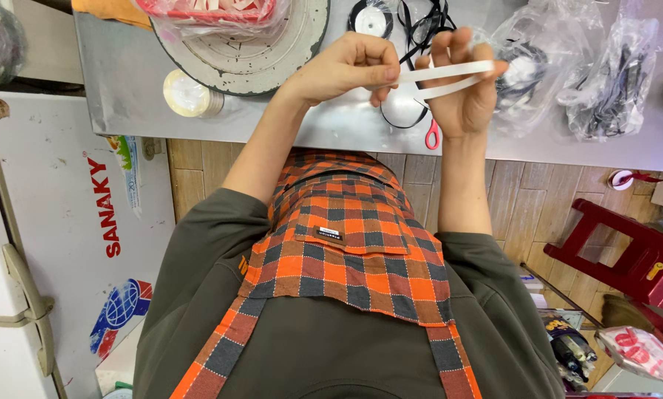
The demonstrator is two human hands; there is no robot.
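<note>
1. The white ribbon [441, 73] is a narrow, flat strip, folded into a long loop of two layers.
2. It stretches level between my two hands, above the grey worktop.
3. Its folded end wraps over my right fingers; the layers meet at my left fingertips.

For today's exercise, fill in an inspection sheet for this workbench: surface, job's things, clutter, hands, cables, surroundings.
Surface: grey metal bench, crowded.
Job's things: white ribbon strip folded into a loop.
Clutter: clear plastic bags, ribbon spool, round grey tray, red-handled scissors, black ribbon.
Hands: left hand pinches the strip; right hand holds the loop.
Cables: nothing seen.
Surroundings: white chest freezer, red stool, wood-look floor.
</note>
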